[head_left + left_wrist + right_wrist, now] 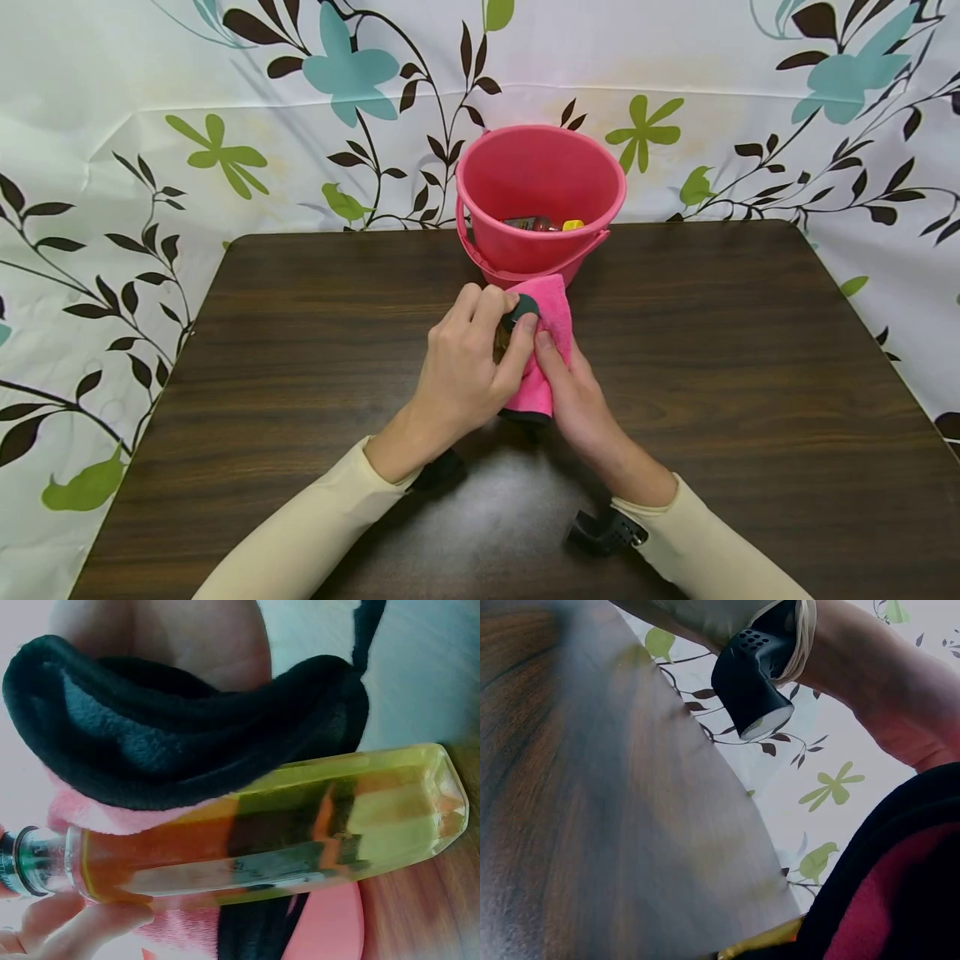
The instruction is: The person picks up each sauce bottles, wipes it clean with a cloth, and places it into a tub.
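Observation:
A clear bottle of yellow liquid [405, 802] is wrapped partly in a pink cloth [553, 312] with black edging. My left hand [461, 367] pinches its dark green cap [522, 308] between thumb and fingers. From the right side, my right hand [581, 400] grips the bottle through the cloth, thumb lying along the pink side. In the left wrist view the bottle lies sideways across the picture, its neck at the left under the fingers. The right wrist view catches only the cloth's black edge [877, 817] and a yellow sliver of the bottle [769, 937].
Right behind the hands, at the table's far edge, stands a pink bucket [525, 250] with several small items [542, 223] inside. Its handle hangs down at the front. A patterned sheet [285, 183] rises behind the dark wooden table [315, 333].

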`<state>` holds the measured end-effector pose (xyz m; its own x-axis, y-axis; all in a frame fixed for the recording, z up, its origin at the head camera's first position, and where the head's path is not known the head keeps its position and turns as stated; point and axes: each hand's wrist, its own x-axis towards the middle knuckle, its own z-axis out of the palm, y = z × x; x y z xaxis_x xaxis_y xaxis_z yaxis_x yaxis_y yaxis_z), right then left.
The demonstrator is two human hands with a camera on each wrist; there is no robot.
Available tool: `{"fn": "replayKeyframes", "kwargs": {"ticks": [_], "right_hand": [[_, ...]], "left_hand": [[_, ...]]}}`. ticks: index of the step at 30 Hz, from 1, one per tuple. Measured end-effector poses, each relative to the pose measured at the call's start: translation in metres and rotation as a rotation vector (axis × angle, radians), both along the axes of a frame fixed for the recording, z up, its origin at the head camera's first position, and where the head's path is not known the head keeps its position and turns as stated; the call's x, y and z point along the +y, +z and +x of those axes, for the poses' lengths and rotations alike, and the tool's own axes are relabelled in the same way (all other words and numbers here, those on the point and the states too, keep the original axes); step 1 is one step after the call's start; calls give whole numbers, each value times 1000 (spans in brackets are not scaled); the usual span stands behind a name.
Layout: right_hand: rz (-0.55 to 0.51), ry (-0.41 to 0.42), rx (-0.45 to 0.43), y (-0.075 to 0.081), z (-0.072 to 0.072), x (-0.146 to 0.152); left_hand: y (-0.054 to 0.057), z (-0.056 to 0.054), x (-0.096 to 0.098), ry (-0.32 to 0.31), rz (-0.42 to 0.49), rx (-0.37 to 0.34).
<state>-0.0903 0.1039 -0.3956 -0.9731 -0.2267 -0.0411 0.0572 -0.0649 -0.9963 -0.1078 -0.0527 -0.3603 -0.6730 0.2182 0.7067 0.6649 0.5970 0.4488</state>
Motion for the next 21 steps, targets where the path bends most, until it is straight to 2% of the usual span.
{"fn": "replayKeyframes", "kwargs": {"ticks": [4, 10, 15, 21], "right_hand": [[22, -18, -64, -9, -1, 2], [107, -42, -139, -34, 0, 3], [162, -47, -114, -44, 1, 5], [260, -48, -24, -47, -3, 7]], "left_hand": [[-1, 0, -1, -4, 1, -1], [-1, 0, 0, -3, 9, 16], [-1, -1, 1, 1, 13, 26], [-1, -1, 1, 2, 15, 26]]}}
